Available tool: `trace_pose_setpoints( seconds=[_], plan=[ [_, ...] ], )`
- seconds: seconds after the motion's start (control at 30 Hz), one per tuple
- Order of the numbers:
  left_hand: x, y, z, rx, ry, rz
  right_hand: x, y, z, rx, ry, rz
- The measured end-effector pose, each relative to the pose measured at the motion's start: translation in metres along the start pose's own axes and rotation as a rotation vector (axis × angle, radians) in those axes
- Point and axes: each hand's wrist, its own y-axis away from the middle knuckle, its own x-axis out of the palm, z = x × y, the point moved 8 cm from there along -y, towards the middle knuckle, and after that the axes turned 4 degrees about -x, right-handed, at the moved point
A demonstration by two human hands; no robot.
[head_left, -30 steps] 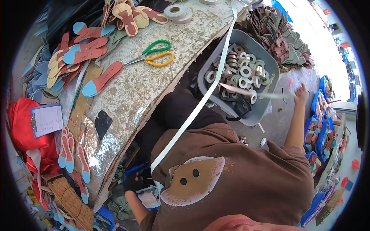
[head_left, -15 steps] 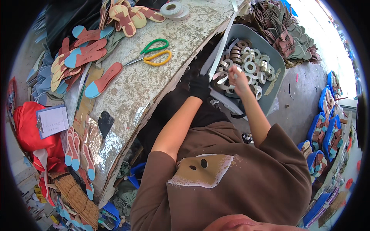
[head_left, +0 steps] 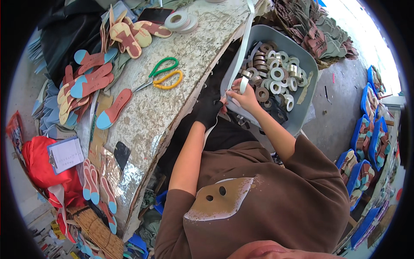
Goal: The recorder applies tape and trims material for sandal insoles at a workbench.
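A long white strip [head_left: 245, 41] runs down past the table's edge to my hands at the near left rim of a grey tub [head_left: 312, 60]. My left hand [head_left: 211, 108], in a black glove with bare fingertips, is closed on the strip, and a tail of it hangs below the wrist. Beside it my bare right hand [head_left: 246, 99] is closed on a white tape roll [head_left: 244, 85], its fingertips touching the strip. Several white and brown tape rolls [head_left: 276, 74] fill the tub.
Green-and-yellow scissors [head_left: 166, 80] and a single insole [head_left: 114, 108] lie on the worn table [head_left: 151, 116], with piled insoles [head_left: 91, 82] farther left. Behind the tub sits a stack of cut pieces [head_left: 323, 39]. Blue bins [head_left: 361, 138] line the right side.
My right hand has come left out of the tub with a tape roll, up to my left hand. My left hand has shifted slightly down and left. The view has moved a little.
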Motion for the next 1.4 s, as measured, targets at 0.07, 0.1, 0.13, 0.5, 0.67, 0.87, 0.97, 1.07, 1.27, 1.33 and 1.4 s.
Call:
trace_pose_setpoints(
  seconds=[0.07,0.1,0.13,0.5,0.67,0.87,0.97,1.07,1.27,1.33,1.4],
  plan=[
    [0.001,0.0,0.005,-0.043,0.024,0.012,-0.002,0.003,0.002,-0.015,0.079,0.043],
    [0.001,0.0,0.005,-0.01,0.016,0.02,-0.007,0.007,0.002,-0.008,0.179,0.039],
    [0.001,0.0,0.007,-0.004,0.041,0.018,-0.01,0.01,0.004,-0.031,0.169,0.048],
    [-0.04,-0.024,0.034,-0.043,-0.063,-0.363,-0.282,0.046,0.078,-0.06,0.77,-0.419],
    [-0.064,-0.036,0.058,-0.144,0.093,-0.514,-0.437,0.127,0.184,-0.096,1.19,-0.733],
    [-0.092,-0.072,0.12,-0.425,-0.244,-0.596,-0.513,0.199,0.237,-0.075,1.323,-0.909],
    [-0.102,-0.1,0.149,-0.401,-0.398,-0.535,-0.548,0.218,0.251,-0.023,1.418,-0.977],
    [-0.108,-0.118,0.158,-0.34,-0.648,-0.542,-0.597,0.238,0.257,0.142,1.499,-1.108],
    [-0.11,-0.098,0.142,-0.555,-0.42,-0.503,-0.663,0.282,0.276,0.158,1.544,-1.358],
    [-0.106,-0.083,0.128,-0.607,-0.24,-0.494,-0.672,0.297,0.272,0.295,1.33,-1.379],
    [-0.095,-0.073,0.117,-0.616,-0.073,-0.449,-0.647,0.28,0.277,0.144,1.318,-1.199]
  ],
)
